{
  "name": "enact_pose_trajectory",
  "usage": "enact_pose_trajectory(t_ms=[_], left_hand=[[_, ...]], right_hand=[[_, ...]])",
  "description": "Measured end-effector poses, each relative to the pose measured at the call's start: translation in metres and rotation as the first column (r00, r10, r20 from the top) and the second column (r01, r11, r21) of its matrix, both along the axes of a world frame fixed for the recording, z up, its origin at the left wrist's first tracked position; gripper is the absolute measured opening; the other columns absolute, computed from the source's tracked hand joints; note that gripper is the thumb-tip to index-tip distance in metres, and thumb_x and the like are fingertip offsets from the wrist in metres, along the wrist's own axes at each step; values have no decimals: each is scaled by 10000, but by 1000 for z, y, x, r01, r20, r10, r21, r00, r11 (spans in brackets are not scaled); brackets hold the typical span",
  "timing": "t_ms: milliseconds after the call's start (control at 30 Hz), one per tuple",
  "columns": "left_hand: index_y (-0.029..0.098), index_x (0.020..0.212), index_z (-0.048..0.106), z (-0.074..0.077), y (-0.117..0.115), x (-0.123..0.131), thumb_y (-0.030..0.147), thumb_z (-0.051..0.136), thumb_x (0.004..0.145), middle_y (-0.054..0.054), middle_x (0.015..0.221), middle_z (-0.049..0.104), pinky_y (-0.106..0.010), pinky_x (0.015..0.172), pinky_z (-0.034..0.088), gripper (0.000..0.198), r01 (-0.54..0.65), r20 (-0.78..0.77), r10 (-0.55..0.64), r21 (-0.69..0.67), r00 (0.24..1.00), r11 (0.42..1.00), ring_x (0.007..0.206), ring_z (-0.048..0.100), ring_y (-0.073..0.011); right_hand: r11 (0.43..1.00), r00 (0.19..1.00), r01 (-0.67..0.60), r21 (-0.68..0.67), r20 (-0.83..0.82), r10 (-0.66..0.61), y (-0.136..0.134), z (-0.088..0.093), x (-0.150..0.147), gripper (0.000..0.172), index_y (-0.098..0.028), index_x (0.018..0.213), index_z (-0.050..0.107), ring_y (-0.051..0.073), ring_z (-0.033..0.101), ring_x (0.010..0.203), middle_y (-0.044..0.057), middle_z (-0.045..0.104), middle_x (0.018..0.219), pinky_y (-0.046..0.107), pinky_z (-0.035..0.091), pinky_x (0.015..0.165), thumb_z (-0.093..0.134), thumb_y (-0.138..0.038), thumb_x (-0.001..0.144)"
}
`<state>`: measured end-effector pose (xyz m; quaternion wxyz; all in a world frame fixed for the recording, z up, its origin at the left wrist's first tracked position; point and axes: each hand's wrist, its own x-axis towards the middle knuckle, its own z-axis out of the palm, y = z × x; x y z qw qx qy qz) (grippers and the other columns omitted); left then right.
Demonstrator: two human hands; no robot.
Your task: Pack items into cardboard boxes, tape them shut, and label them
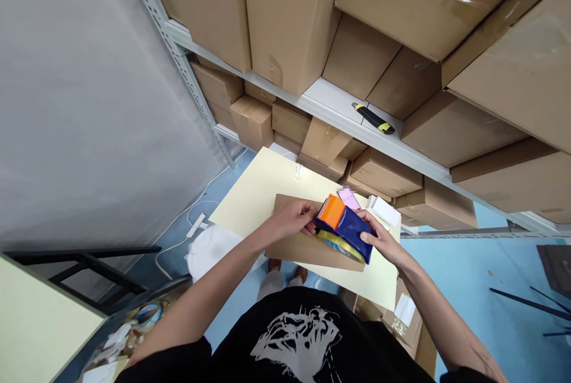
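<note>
My left hand (289, 220) and my right hand (377, 237) hold a dark blue glossy package (348, 229) between them, the left fingertips at its near end and the right fingers wrapped over its far end. An orange block (331, 212) sits on top of the package, and a yellow wrapped item (338, 245) shows beneath it. Under my hands lies a flat cardboard sheet (294, 247) on a pale yellow table (263, 192). A pink label (349, 198) and white cards (383, 210) lie just beyond the package.
Metal shelving (339, 121) packed with cardboard boxes (289, 14) stands beyond the table, and a black-and-yellow utility knife (373, 119) lies on a shelf. A grey sheet (89, 103) hangs at the left. Below are a blue floor (473, 270), a white bag (209, 252) and a white cable (178, 240).
</note>
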<state>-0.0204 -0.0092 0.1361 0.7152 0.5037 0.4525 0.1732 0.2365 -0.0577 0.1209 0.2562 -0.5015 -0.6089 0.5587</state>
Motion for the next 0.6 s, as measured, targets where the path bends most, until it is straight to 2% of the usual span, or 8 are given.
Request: enact_pose_trajectory(t_ms=[133, 200, 267, 300, 367, 433, 533, 600], left_hand=[[168, 706, 421, 1, 6, 2, 340, 486, 893, 9, 561, 615, -250, 641, 533, 262, -114, 91, 128, -148, 988, 982, 604, 664, -111], [168, 711, 421, -1, 7, 5, 341, 497, 892, 24, 532, 590, -251, 636, 536, 262, -122, 99, 140, -166, 985, 978, 591, 666, -114], [169, 724, 431, -2, 7, 8, 321, 502, 888, 41, 520, 570, -251, 610, 533, 235, -102, 65, 114, -156, 991, 982, 568, 661, -118], [172, 725, 434, -3, 7, 9, 314, 500, 885, 46, 514, 564, -251, 591, 529, 224, -93, 27, 98, -140, 995, 986, 548, 652, -119], [180, 708, 439, -4, 9, 8, 307, 487, 878, 48, 503, 559, -244, 550, 509, 218, -75, -72, 71, -56, 995, 996, 503, 624, -117], [185, 662, 448, -4, 12, 4, 291, 475, 860, 45, 496, 555, -222, 519, 471, 226, -31, -197, 54, 121, 979, 992, 475, 588, -108], [191, 596, 459, -3, 16, -7, 249, 442, 826, 42, 482, 550, -208, 505, 406, 238, 115, -372, 28, 356, 928, 928, 469, 546, -104], [197, 582, 460, -3, 17, -13, 252, 418, 815, 39, 468, 546, -217, 510, 384, 243, 181, -413, -5, 388, 911, 904, 475, 532, -113]], right_hand=[[975, 970, 162, 151, 156, -185, -1, -18, -14, 433, -220, 972, 494, 193, 540, 822, 26, 563, 890, 305, 441, 735, 451, -624, 822], [959, 945, 185, 212, 230, -233, -7, -27, -24, 388, -218, 973, 489, 208, 547, 848, 39, 576, 892, 331, 437, 768, 381, -577, 872], [956, 927, 169, 238, 291, -236, -14, -36, -34, 392, -211, 1026, 461, 226, 566, 855, 60, 590, 920, 357, 444, 764, 400, -562, 863], [960, 916, 156, 232, 331, -229, -17, -39, -39, 451, -205, 1085, 433, 239, 577, 851, 75, 595, 948, 369, 454, 743, 464, -572, 824], [971, 873, 132, 197, 442, -208, -22, -42, -48, 690, -182, 1210, 351, 272, 601, 825, 112, 599, 995, 386, 472, 676, 615, -572, 706], [978, 819, 90, 187, 545, -180, -24, -37, -52, 835, -159, 1278, 298, 299, 615, 823, 145, 598, 1033, 399, 482, 644, 688, -527, 638], [953, 798, -73, 294, 590, -122, -17, -11, -48, 738, -176, 1296, 334, 307, 609, 934, 151, 579, 1121, 409, 486, 735, 648, -454, 689], [921, 784, -202, 333, 618, -52, -11, 12, -40, 691, -214, 1309, 359, 293, 600, 983, 127, 569, 1164, 393, 477, 779, 626, -428, 708]])
